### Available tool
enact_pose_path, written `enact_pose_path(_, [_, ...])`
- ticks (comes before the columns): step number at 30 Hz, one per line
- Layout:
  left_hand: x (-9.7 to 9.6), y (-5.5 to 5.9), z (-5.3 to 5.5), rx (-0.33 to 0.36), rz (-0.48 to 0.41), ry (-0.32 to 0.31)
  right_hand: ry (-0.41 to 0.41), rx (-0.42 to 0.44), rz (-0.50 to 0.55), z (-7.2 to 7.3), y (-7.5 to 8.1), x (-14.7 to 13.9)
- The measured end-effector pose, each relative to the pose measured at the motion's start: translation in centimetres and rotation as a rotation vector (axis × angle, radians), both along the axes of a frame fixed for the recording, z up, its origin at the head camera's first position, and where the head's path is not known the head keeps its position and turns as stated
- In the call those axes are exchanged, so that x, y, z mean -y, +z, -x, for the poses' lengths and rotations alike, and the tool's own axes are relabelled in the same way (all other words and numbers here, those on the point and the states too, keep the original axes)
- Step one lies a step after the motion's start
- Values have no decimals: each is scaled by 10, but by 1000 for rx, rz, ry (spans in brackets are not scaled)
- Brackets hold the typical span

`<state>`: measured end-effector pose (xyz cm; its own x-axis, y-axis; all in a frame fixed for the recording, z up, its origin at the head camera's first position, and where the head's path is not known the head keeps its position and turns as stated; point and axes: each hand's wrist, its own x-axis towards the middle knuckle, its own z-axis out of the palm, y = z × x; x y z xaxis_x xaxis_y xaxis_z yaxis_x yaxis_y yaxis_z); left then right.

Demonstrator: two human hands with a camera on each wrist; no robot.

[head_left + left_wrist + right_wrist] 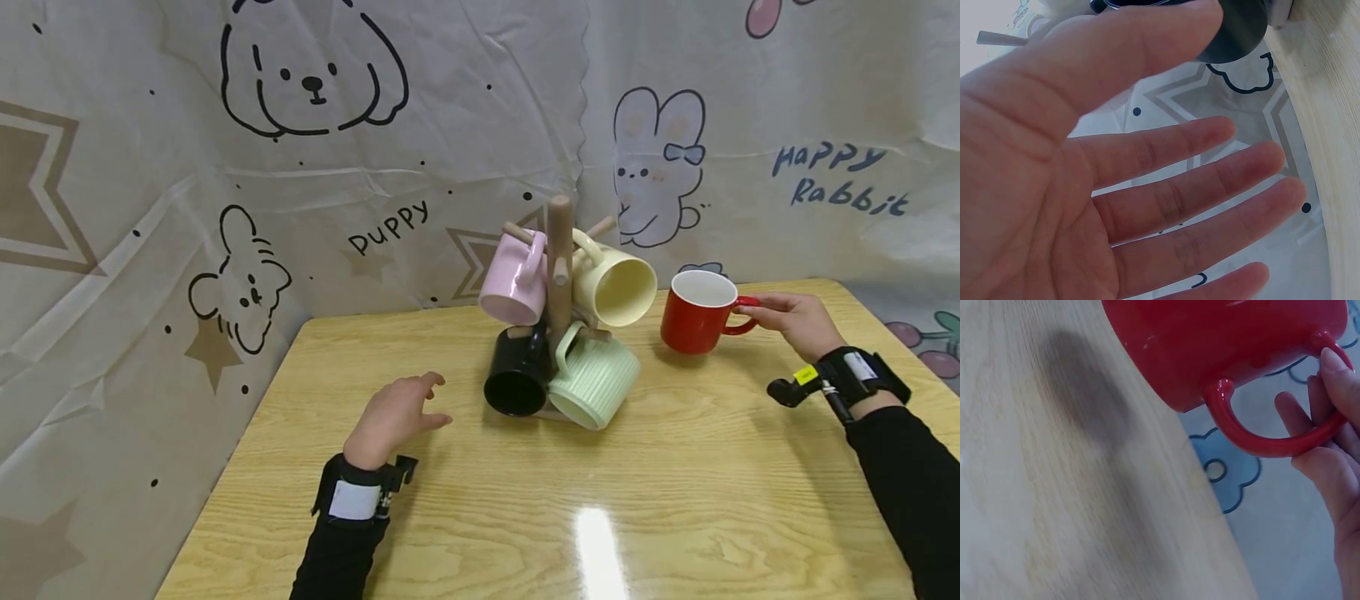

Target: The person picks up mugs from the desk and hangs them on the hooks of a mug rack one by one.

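Note:
My right hand (797, 323) pinches the handle of a red mug (696, 315) with a white inside, upright at the right of the mug tree. The right wrist view shows thumb and fingers on the red handle (1254, 445). My left hand (396, 417) is held with fingers spread and nothing in it, left of a black mug (517, 377). That mug hangs low on the wooden mug tree (559, 218), beside a ribbed pale green mug (597, 379). Higher up hang a pink mug (514, 279) and a pale yellow mug (617, 283).
Everything stands on a light wooden table (465, 517). A pale cloth (480, 108) printed with cartoon animals hangs behind the table and along its left side. A bright light reflection (597, 554) lies near the front.

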<state>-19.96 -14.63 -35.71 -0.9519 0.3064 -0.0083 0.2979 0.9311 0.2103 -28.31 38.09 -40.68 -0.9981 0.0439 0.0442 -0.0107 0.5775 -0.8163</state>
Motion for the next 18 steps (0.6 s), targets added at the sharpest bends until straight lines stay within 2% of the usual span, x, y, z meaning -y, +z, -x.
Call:
enact_pose_path(8, [-1, 1, 0, -5, 3, -7, 5, -108, -70, -40, 19, -9])
enact_pose_path(18, [0, 0, 0, -17, 2, -16, 62, -175, -50, -90, 18, 1])
